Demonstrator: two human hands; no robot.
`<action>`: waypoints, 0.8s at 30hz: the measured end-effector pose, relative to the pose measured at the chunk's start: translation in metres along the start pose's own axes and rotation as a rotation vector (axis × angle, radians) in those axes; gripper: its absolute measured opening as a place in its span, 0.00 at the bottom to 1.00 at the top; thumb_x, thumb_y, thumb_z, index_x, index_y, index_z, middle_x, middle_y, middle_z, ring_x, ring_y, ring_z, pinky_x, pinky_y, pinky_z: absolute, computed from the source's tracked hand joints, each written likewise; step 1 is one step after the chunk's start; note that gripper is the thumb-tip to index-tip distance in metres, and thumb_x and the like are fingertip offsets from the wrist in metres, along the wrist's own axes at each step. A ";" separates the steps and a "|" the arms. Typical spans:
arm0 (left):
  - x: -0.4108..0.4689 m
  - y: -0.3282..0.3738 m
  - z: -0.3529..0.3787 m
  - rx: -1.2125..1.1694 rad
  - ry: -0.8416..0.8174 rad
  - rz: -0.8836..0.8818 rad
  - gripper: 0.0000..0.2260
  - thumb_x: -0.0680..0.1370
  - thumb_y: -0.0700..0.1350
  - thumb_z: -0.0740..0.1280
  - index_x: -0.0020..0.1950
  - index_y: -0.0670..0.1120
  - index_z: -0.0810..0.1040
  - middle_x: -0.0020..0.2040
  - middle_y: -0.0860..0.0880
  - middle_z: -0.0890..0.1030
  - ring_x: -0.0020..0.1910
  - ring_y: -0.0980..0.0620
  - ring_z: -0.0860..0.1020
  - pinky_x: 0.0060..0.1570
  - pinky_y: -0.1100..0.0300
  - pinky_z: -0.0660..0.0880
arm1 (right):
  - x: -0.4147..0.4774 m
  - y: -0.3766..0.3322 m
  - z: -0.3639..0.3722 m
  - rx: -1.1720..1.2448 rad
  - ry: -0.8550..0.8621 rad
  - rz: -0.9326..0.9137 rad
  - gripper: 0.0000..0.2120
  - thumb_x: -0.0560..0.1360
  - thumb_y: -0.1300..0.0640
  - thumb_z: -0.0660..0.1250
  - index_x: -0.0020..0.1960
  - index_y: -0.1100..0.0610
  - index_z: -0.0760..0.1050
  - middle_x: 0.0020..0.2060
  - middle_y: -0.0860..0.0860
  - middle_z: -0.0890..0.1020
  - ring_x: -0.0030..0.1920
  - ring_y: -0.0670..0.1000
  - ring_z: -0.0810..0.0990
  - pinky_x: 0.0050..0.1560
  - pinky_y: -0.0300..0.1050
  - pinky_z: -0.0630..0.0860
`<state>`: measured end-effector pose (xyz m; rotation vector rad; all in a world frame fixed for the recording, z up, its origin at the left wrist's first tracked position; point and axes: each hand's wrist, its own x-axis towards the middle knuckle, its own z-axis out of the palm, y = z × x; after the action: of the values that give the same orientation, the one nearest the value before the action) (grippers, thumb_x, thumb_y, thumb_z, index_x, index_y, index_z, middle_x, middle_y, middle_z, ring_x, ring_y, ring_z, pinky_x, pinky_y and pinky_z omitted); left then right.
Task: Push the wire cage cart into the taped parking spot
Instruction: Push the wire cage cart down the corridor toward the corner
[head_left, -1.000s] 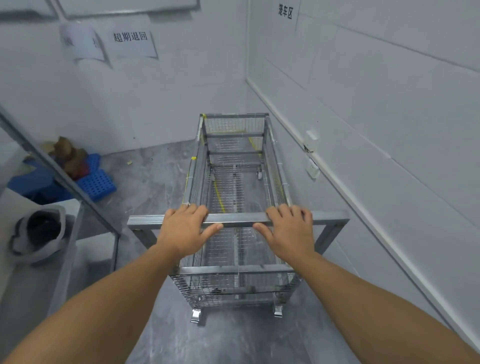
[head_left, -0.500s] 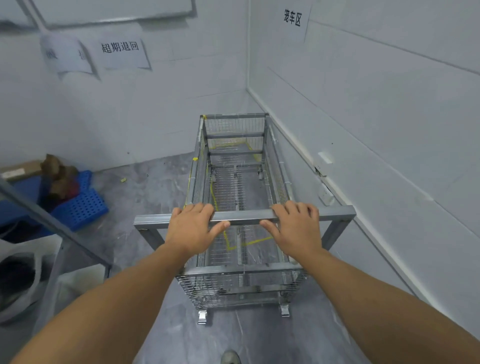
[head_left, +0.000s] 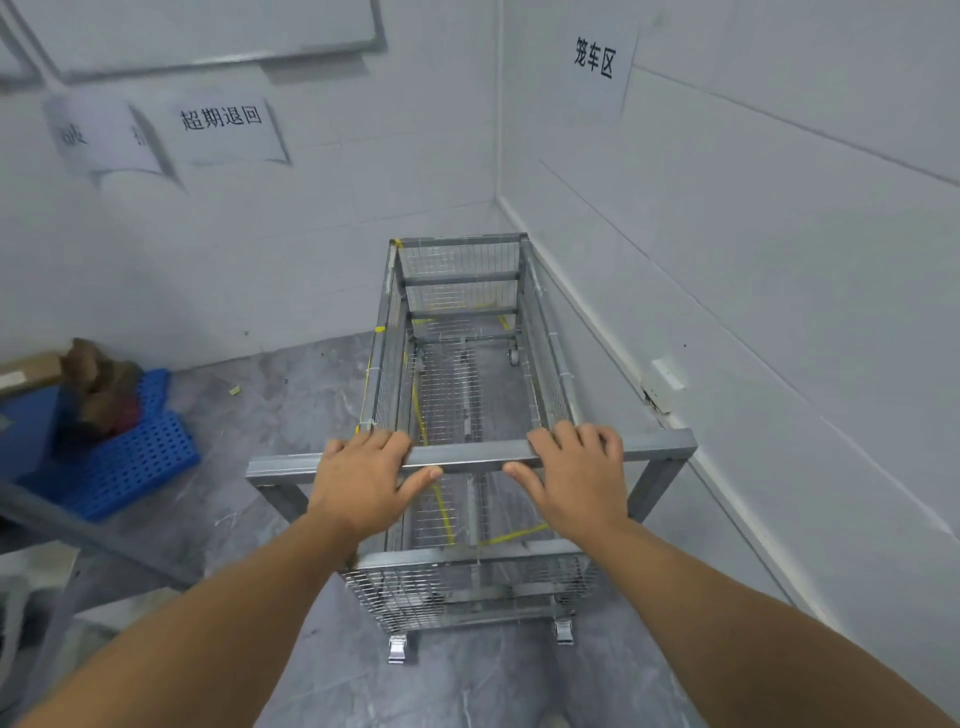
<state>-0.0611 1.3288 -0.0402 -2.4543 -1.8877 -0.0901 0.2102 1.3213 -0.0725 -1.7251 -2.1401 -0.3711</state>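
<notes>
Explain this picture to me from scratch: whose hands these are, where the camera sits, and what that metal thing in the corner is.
The camera is worn on a person's head and looks forward and down, so you see that person's own two bare arms reaching out. There is no machine here. The left hand and the right hand both rest on the metal handle bar of a wire cage cart, fingers over the top and thumbs below. The cart is empty, and it stands lengthwise beside the right wall, its far end near the room's corner. Through its mesh bottom you can see yellow tape on the grey floor: the parking outline. To the left lies a blue plastic pallet with brown things on it. Paper signs hang on the walls.
</notes>
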 end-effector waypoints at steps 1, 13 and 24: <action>0.007 -0.001 -0.001 -0.003 0.004 -0.002 0.22 0.76 0.71 0.46 0.48 0.56 0.67 0.46 0.56 0.75 0.46 0.52 0.73 0.49 0.52 0.66 | 0.008 0.002 0.003 0.008 0.011 -0.006 0.22 0.78 0.33 0.56 0.49 0.51 0.75 0.42 0.49 0.77 0.44 0.55 0.73 0.55 0.55 0.67; 0.097 -0.024 0.004 -0.009 -0.003 -0.057 0.22 0.74 0.72 0.46 0.47 0.56 0.66 0.46 0.55 0.75 0.43 0.54 0.68 0.49 0.53 0.63 | 0.097 0.024 0.042 0.048 -0.067 -0.024 0.22 0.78 0.33 0.54 0.50 0.49 0.74 0.44 0.49 0.77 0.46 0.55 0.74 0.57 0.56 0.65; 0.181 -0.055 0.010 -0.032 -0.012 -0.065 0.22 0.75 0.71 0.46 0.47 0.56 0.66 0.48 0.54 0.77 0.49 0.51 0.73 0.54 0.49 0.67 | 0.182 0.032 0.082 0.040 -0.096 -0.020 0.24 0.78 0.32 0.51 0.53 0.50 0.74 0.46 0.50 0.78 0.48 0.56 0.74 0.57 0.55 0.64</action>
<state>-0.0677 1.5182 -0.0373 -2.4195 -1.9863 -0.1094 0.1987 1.5227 -0.0672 -1.7335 -2.2171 -0.2538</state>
